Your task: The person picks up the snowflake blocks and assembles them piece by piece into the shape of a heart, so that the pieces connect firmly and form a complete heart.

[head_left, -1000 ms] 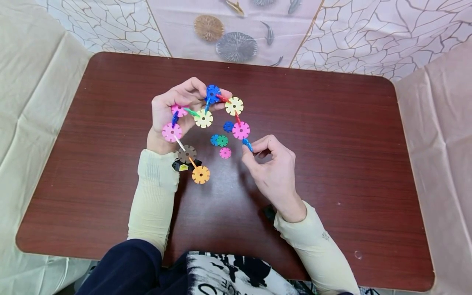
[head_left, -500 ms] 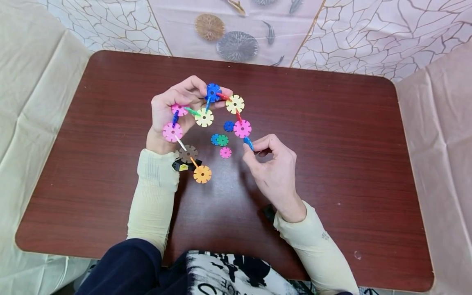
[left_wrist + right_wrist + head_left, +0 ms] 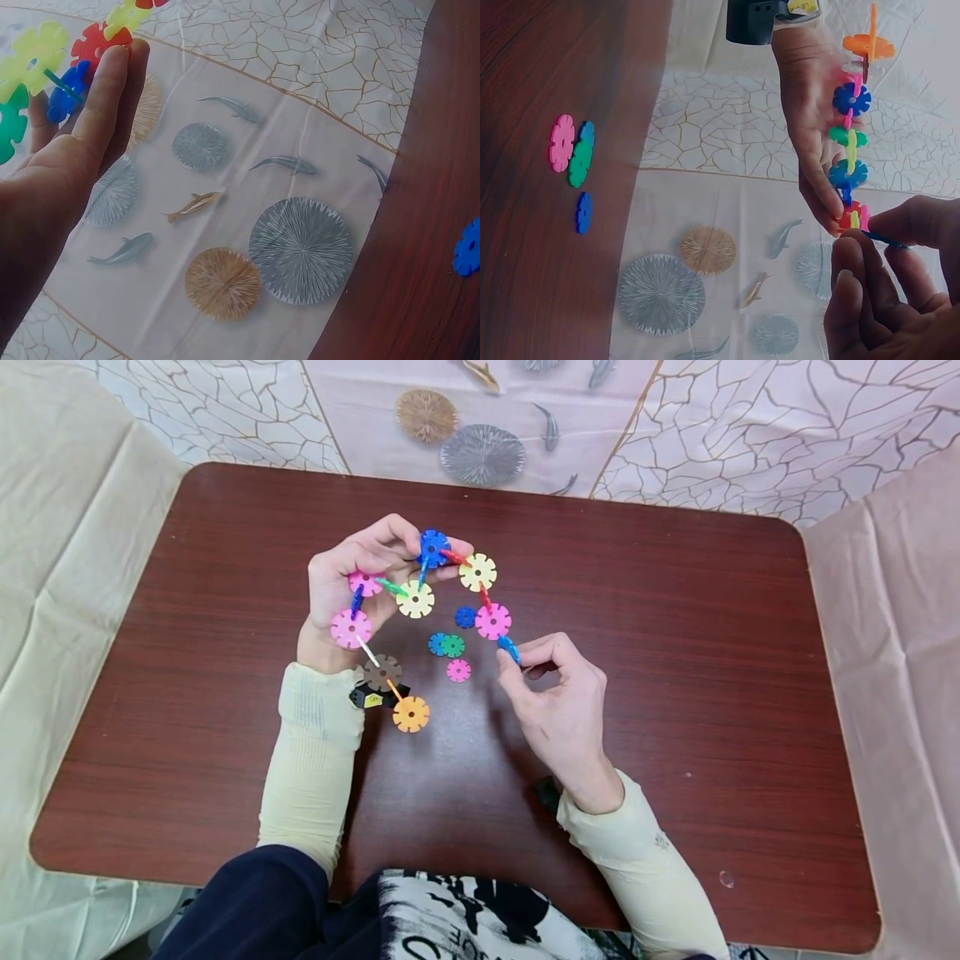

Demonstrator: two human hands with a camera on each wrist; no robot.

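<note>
A curved chain of slotted plastic snowflake discs hangs over the table between both hands. My left hand (image 3: pixel 356 564) holds it at the far side, fingers at a dark blue disc (image 3: pixel 433 549). Pale yellow discs and pink ones are linked edge-on through red, green and blue discs. Its free near end has a brown disc (image 3: pixel 383 673) and an orange disc (image 3: pixel 411 714). My right hand (image 3: pixel 561 706) pinches a blue disc (image 3: pixel 509 649) between thumb and index finger, right at the pink disc (image 3: pixel 492 622) of the chain's right end. In the right wrist view this blue disc (image 3: pixel 885 239) shows edge-on.
Loose discs lie on the brown table (image 3: pixel 712 693) below the chain: a pink disc (image 3: pixel 458 671), a green disc (image 3: pixel 452 646) overlapping a blue one, and a dark blue disc (image 3: pixel 465 617). A patterned cloth (image 3: pixel 562 402) hangs beyond the table's far edge.
The chain has shifted slightly away from the body, then stayed nearly still. My right hand, with the blue disc, has edged a little to the right.
</note>
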